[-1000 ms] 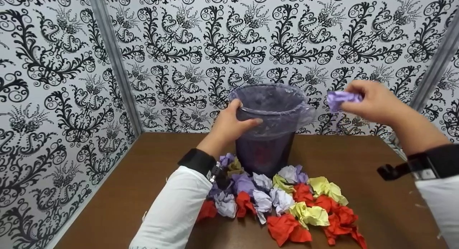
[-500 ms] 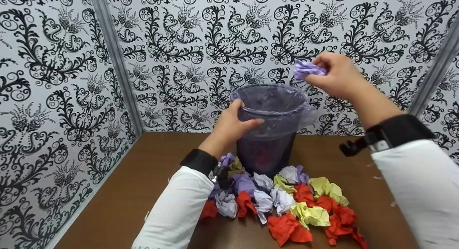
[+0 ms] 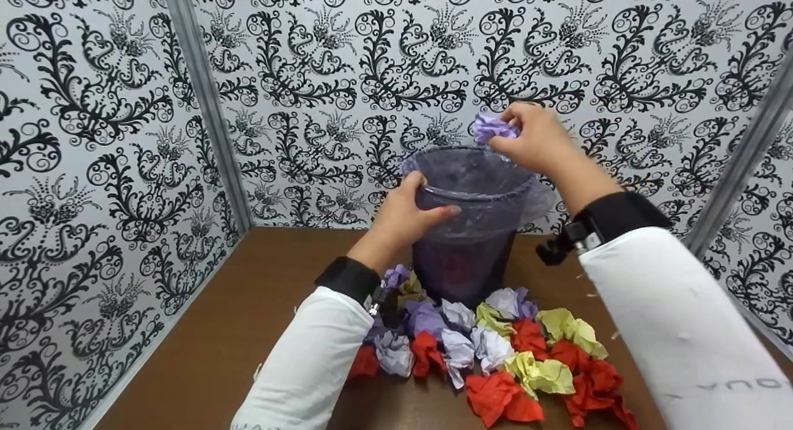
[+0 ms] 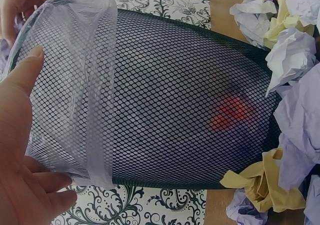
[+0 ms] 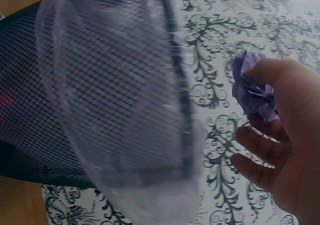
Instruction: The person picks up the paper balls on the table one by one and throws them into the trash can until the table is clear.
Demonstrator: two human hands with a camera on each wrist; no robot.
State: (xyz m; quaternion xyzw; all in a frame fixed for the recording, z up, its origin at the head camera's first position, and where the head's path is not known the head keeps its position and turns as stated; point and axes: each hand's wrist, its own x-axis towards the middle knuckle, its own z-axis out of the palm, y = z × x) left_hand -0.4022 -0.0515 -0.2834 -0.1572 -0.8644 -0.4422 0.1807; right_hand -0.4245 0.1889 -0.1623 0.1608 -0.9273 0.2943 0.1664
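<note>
Nearest us, crumpled papers (image 3: 495, 349) lie heaped on the table (image 3: 248, 318); our left hand (image 3: 403, 219) grips the rim of the mesh bin (image 3: 464, 256), red paper inside; our right hand (image 3: 533, 139) pinches a purple paper ball (image 3: 491, 127) above it; the sleeve lettering is unreadable.

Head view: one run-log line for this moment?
left hand: grips bin rim | right hand: pinches purple paper ball over bin mouth | paper pile: on table, front of bin

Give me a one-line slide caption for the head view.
Left hand grips the rim of a bag-lined mesh bin while right hand holds a crumpled purple paper ball above it.
</note>
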